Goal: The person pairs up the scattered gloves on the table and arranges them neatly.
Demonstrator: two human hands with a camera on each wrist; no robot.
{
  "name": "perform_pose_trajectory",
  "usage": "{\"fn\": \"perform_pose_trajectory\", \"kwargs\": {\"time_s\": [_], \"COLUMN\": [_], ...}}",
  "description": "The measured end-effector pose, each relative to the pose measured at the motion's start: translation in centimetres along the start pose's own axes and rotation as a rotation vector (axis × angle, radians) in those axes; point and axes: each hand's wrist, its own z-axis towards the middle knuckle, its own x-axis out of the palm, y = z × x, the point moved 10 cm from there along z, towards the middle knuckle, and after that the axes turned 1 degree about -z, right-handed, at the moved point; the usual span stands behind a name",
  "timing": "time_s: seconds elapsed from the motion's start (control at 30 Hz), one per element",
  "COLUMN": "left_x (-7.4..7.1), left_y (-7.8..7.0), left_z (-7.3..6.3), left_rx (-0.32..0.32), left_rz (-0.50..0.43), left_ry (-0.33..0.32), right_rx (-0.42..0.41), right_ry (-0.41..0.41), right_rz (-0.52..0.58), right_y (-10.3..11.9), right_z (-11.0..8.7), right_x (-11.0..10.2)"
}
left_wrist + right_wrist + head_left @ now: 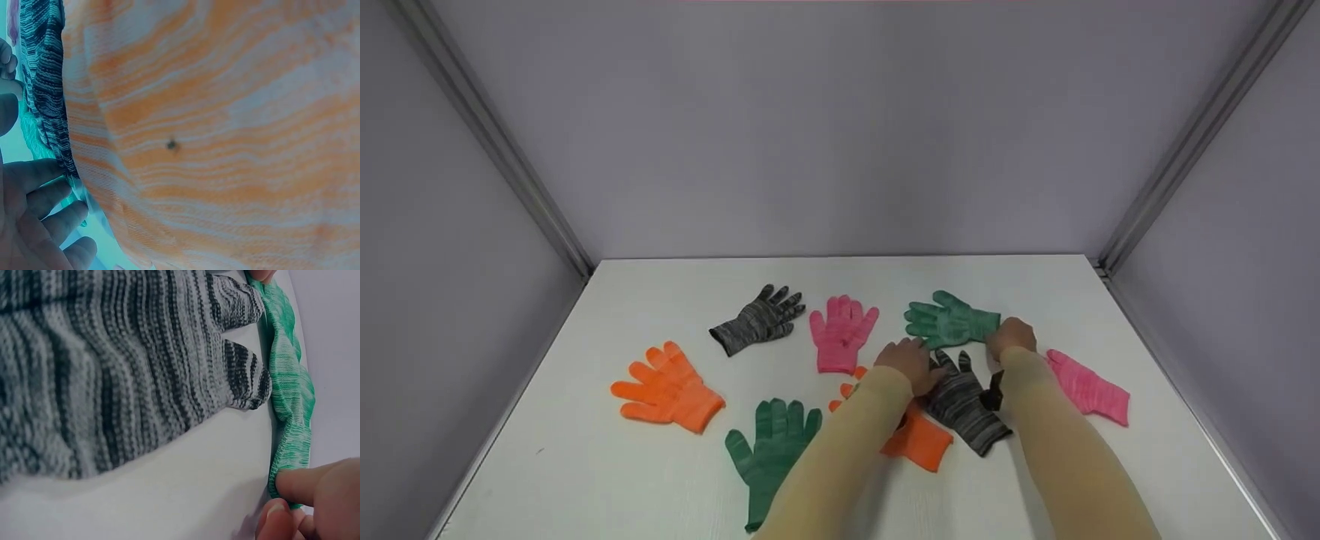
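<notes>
A green knitted glove (949,322) lies at the back right, its fingers toward the left. My right hand (1011,335) pinches its cuff; in the right wrist view the thumb (304,484) presses on the cuff edge. My left hand (911,364) is at the lower edge of the green glove's fingers, its own fingers loosely extended in the left wrist view. Whether it grips the fabric is hard to see. A grey-black striped glove (967,405) lies between my forearms. Beneath my left wrist is an orange glove (919,439), partly hidden by the arm.
Across the white table (607,480) lie a second orange glove (669,390), a darker green glove (776,446), another grey-black glove (759,319) and a pink glove (841,334). A second pink glove (1091,386) is right of my right forearm. Grey walls (840,135) enclose the back and sides.
</notes>
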Motion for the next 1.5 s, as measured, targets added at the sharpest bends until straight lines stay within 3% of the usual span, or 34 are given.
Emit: {"fn": "perform_pose_trajectory", "kwargs": {"time_s": [0.3, 0.47, 0.7, 0.9, 1.03, 1.3, 1.5], "left_x": [0.2, 0.2, -1.6, -2.8, -3.4, -4.3, -4.6], "left_y": [-0.2, 0.1, -0.3, -0.4, -0.2, 0.5, 1.1], "left_z": [0.4, 0.4, -1.1, -2.1, -2.4, -4.0, -4.9], "left_rx": [0.01, 0.0, 0.044, 0.064, 0.058, 0.054, 0.034], "left_rz": [0.009, -0.017, -0.054, -0.15, -0.234, -0.477, -0.585], "left_ry": [-0.035, -0.04, -0.086, -0.111, -0.139, -0.162, -0.168], "right_rx": [-0.001, -0.041, -0.008, -0.006, -0.033, -0.114, -0.209], "right_ry": [0.012, -0.001, 0.025, 0.037, 0.039, 0.014, 0.03], "right_rz": [0.133, 0.239, 0.507, 0.672, 0.712, 0.8, 0.866], "right_y": [-0.6, 0.3, 2.0, 3.2, 3.7, 4.9, 6.6], "right_z": [0.4, 0.0, -2.0, -3.3, -4.0, -5.8, -7.5], "right_x": [0.0, -0.6, -0.8, -1.1, -1.4, -1.9, -2.5]}}
